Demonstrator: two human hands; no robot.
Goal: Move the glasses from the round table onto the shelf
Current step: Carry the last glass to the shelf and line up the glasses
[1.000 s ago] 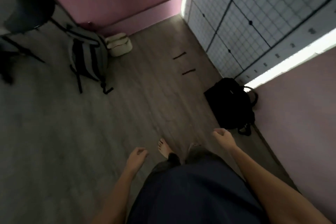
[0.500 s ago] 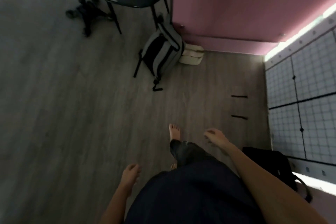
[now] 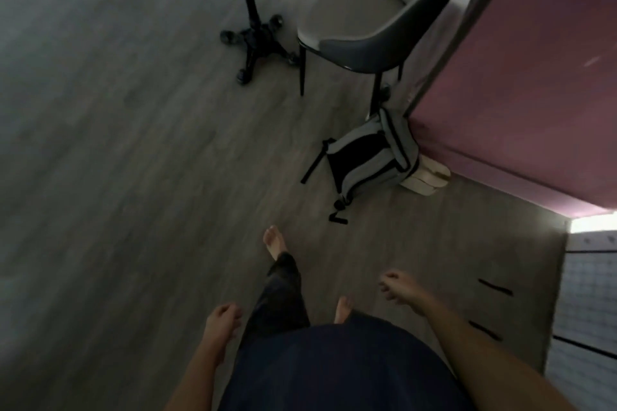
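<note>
Swinging round since a moment ago, chair and backpack now sit at one o'clock; left hand and right hand hang loosely curled, empty; glasses nowhere in view.

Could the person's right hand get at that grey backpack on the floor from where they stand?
Probably not yet. The right hand hangs empty at the person's side, and the grey backpack leans by the pink wall beyond open floor. Nothing blocks the way; they would likely need to step closer and bend down.
</note>
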